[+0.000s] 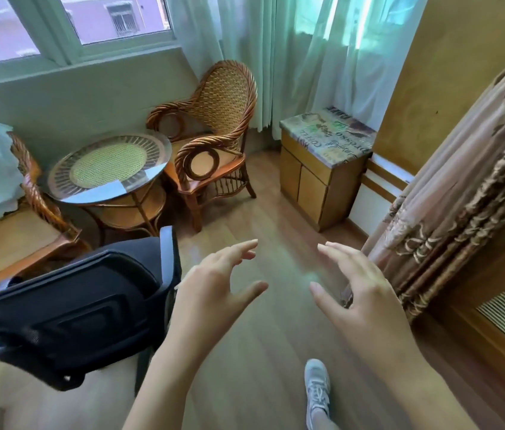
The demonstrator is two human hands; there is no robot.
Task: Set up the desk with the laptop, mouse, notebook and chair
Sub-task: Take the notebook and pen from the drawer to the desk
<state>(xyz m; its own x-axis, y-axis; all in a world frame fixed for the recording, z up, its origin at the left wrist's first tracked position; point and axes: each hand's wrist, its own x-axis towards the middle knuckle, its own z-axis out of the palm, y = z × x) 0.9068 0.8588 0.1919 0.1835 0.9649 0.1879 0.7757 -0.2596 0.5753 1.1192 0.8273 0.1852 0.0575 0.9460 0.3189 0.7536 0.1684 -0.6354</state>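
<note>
A black office chair (68,315) stands at the lower left, its back turned towards me and tilted in the view. My left hand (214,287) hovers just right of the chair's back edge, fingers spread and holding nothing. My right hand (356,290) is raised beside it over the wooden floor, also spread and empty. No desk, laptop, mouse or notebook is in view.
A round glass-topped rattan table (108,162) sits between two rattan armchairs (214,135), under the window. A small wooden cabinet (322,169) stands by the curtains. A patterned drape (462,187) hangs at the right. My shoe (316,389) is on the floor below.
</note>
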